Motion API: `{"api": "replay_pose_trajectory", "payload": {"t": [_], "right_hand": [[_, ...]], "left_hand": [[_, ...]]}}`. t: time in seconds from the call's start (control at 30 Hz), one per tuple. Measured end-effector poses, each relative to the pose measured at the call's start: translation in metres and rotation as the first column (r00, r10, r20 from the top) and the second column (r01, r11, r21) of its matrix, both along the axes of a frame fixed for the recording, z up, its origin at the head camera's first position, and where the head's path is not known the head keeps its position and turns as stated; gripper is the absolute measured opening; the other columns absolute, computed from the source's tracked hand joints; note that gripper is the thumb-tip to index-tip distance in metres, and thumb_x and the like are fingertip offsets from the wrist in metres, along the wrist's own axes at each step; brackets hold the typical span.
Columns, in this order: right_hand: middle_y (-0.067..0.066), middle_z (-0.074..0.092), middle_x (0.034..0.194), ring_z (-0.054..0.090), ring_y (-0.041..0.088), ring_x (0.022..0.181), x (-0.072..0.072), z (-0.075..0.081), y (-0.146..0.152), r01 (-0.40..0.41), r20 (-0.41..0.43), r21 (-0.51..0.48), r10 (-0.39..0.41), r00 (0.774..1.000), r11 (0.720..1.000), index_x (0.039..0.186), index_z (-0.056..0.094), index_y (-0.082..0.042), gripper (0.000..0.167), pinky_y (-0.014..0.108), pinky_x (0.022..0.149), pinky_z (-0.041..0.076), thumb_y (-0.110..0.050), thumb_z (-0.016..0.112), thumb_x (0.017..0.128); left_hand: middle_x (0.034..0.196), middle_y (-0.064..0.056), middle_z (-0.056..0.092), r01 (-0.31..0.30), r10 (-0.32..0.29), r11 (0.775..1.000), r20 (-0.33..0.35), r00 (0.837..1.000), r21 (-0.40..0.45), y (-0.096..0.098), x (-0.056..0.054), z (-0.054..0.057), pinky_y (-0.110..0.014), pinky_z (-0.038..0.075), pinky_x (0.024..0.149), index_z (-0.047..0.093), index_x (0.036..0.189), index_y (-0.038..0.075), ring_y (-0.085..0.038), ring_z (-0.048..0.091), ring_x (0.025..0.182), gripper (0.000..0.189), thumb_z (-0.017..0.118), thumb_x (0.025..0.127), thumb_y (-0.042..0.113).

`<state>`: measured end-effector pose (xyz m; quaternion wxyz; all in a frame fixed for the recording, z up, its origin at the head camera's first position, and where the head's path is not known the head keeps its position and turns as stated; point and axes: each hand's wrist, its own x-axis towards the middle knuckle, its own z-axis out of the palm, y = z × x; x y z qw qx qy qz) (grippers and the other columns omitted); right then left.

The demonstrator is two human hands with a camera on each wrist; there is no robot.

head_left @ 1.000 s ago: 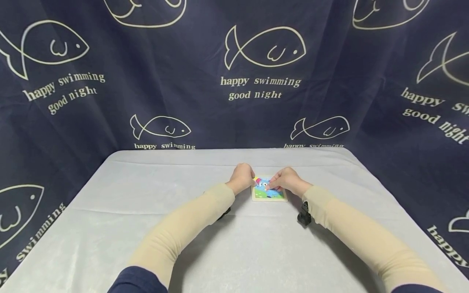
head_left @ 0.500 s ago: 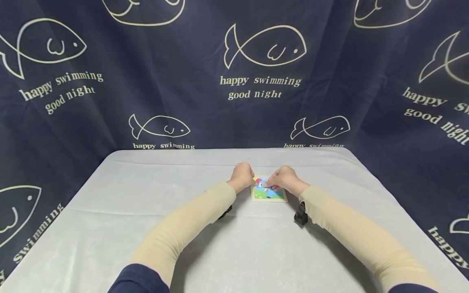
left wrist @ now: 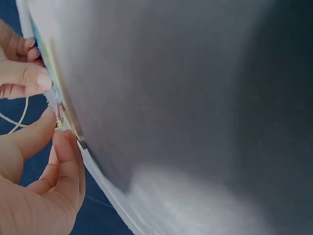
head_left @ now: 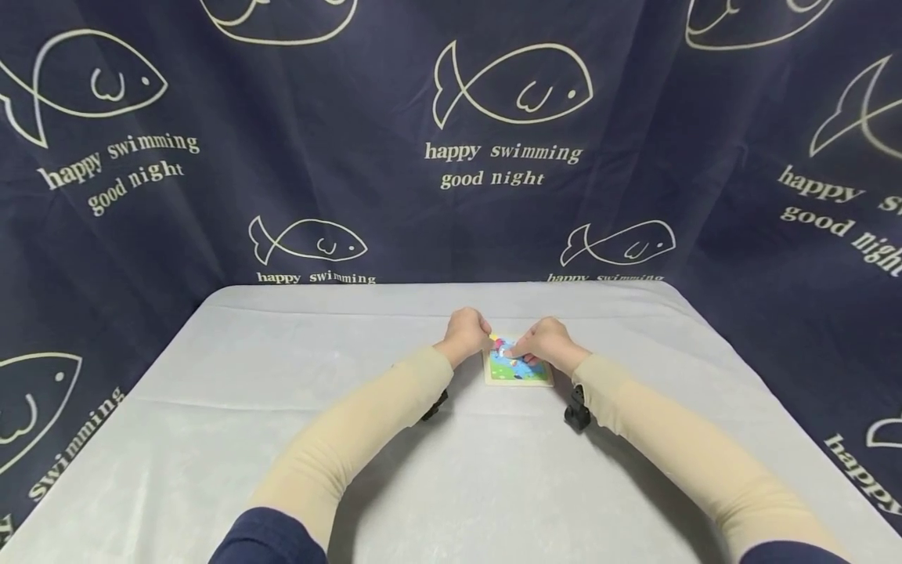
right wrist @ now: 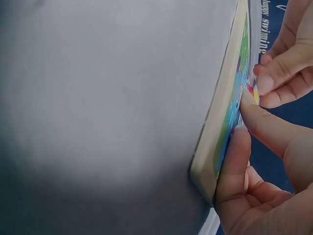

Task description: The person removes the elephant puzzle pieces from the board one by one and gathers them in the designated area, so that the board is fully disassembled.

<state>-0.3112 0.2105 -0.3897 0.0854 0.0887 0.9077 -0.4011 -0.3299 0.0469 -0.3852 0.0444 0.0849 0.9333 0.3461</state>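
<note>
A small wooden jigsaw puzzle with a blue, green and pink cartoon picture lies flat on the grey-white table. At its far left corner my left hand pinches a small yellow and pink puzzle piece between thumb and fingers. My right hand reaches over the puzzle from the right, its thumb and index fingertip touching the blue part. In the right wrist view that thumb comes right up to the left hand's thumb. Fingers cover much of the picture's upper part.
Pale cloth covers the table, with shallow creases. Behind it hangs a dark blue curtain printed with fish and words. A black wrist camera sits under the right wrist, close above the table.
My right hand has slid slightly left across the puzzle, its thumb covering more of the cartoon's face. The left hand stays at the corner, and the head view has shifted slightly.
</note>
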Motion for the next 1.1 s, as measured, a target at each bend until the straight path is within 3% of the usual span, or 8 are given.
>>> {"api": "replay_pose_trajectory", "payload": {"t": [0.17,0.3,0.5,0.77,1.1], "right_hand": [[0.003,0.065,0.064,0.061,0.010,0.054,0.000,0.002,0.000,-0.016,0.005,-0.022,0.017,1.000,1.000,0.086,0.070,0.003,0.028,0.021,0.055,0.055,-0.016,0.085,0.073],[0.003,0.066,0.067,0.062,0.010,0.057,0.000,0.003,0.001,-0.030,0.012,-0.042,0.030,0.999,0.999,0.089,0.069,0.003,0.028,0.022,0.059,0.057,-0.016,0.085,0.074],[0.004,0.067,0.068,0.062,0.011,0.059,-0.002,0.002,0.004,-0.041,0.001,-0.072,0.042,0.999,0.997,0.089,0.069,0.004,0.027,0.023,0.060,0.058,-0.012,0.084,0.074],[0.003,0.065,0.068,0.060,0.010,0.059,-0.001,-0.001,0.006,-0.045,-0.007,-0.093,0.045,0.999,0.995,0.088,0.068,0.004,0.026,0.022,0.058,0.057,-0.011,0.084,0.073],[0.005,0.066,0.072,0.060,0.011,0.060,0.002,-0.003,0.007,-0.046,-0.006,-0.107,0.045,0.999,0.993,0.090,0.068,0.005,0.027,0.022,0.059,0.057,-0.011,0.083,0.075]], "left_hand": [[0.089,-0.007,0.069,-0.052,0.049,0.996,0.030,0.998,0.079,0.000,-0.005,0.002,-0.020,0.051,0.061,0.071,0.082,0.005,-0.017,0.059,0.077,0.011,0.080,0.076,0.005],[0.084,-0.007,0.071,-0.115,0.094,0.978,0.128,0.987,0.172,0.001,-0.011,0.000,-0.016,0.053,0.056,0.071,0.081,0.004,-0.011,0.065,0.068,0.010,0.079,0.076,0.001],[0.086,-0.012,0.070,-0.218,0.145,0.929,0.250,0.957,0.299,0.004,-0.020,0.001,-0.018,0.058,0.057,0.071,0.082,0.001,-0.015,0.070,0.062,0.010,0.076,0.077,-0.006],[0.090,-0.015,0.071,-0.278,0.148,0.862,0.315,0.937,0.424,-0.002,-0.026,0.002,-0.021,0.059,0.061,0.072,0.090,-0.003,-0.012,0.063,0.058,0.013,0.073,0.079,-0.009],[0.096,-0.014,0.070,-0.364,0.189,0.792,0.370,0.910,0.490,-0.013,-0.031,0.005,-0.022,0.060,0.064,0.073,0.094,-0.002,-0.010,0.061,0.059,0.014,0.071,0.081,-0.007]]}}
